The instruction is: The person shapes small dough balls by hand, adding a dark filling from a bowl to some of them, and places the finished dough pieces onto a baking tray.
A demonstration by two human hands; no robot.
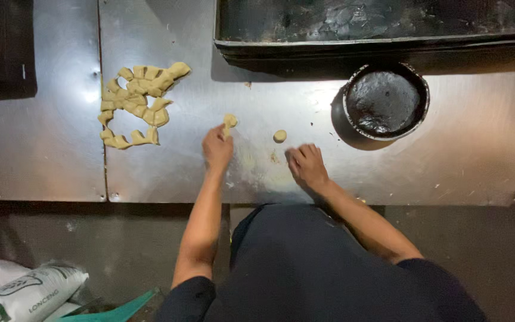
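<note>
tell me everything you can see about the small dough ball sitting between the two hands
The small dough ball is a pale tan, rounded lump with a smooth, soft look. It sits alone on the steel table, between the left hand and the right hand. Neither hand touches it. The table around it looks lightly smeared.

1. Worktable [448, 161]: sheet metal, smooth, dull sheen, faintly scratched.
2. Dough pieces [138, 101]: soft, matt, pale tan.
3. Round pan [385, 101]: dark metal, greasy gloss.
4. Baking tray [377, 24]: blackened metal, mottled.
5. Sack [28, 292]: woven plastic, white.
</note>
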